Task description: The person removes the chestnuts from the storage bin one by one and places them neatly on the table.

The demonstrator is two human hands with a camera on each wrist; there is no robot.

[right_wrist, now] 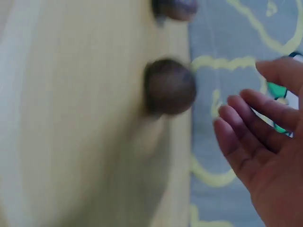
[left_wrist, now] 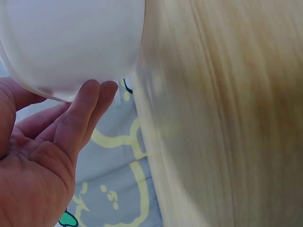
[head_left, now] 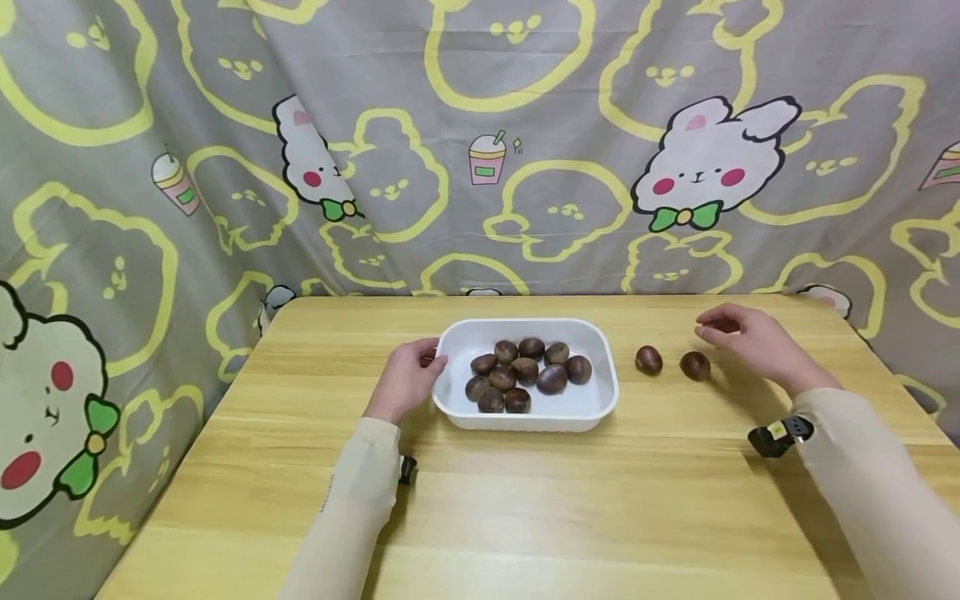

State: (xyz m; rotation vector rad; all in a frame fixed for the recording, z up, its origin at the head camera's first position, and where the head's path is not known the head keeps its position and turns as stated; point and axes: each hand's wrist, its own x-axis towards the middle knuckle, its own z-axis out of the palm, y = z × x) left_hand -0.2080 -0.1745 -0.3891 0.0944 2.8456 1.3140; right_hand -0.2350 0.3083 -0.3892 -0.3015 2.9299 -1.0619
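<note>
The person's left hand (head_left: 405, 379) gripped the left end of a white tray (head_left: 525, 422), thumb and fingers pinching its edge. The tray, rectangular with rounded corners, sat on a wood-grained counter (head_left: 525, 508), and eleven brown chestnuts (head_left: 524, 370) lay gathered on its floor, many of them touching one another. Two more chestnuts rested on the counter to the right of the tray: a nearer one (head_left: 648, 361) just beside it, and a farther one (head_left: 695, 366) a little way along, apart from the first.

The right hand (head_left: 757, 343) hung just beyond that farther chestnut, its fingers relaxed and slightly bent, thumb apart from them, with nothing held; the right wrist view showed a gap between fingertips and chestnut, both somewhat blurred. Pale sleeves (head_left: 348, 500) covered both forearms, and a dark device (head_left: 780, 437) sat at the right wrist. Behind the counter hung a grey curtain (head_left: 562, 187) printed with yellow outlines and white rabbit faces wearing green bows
</note>
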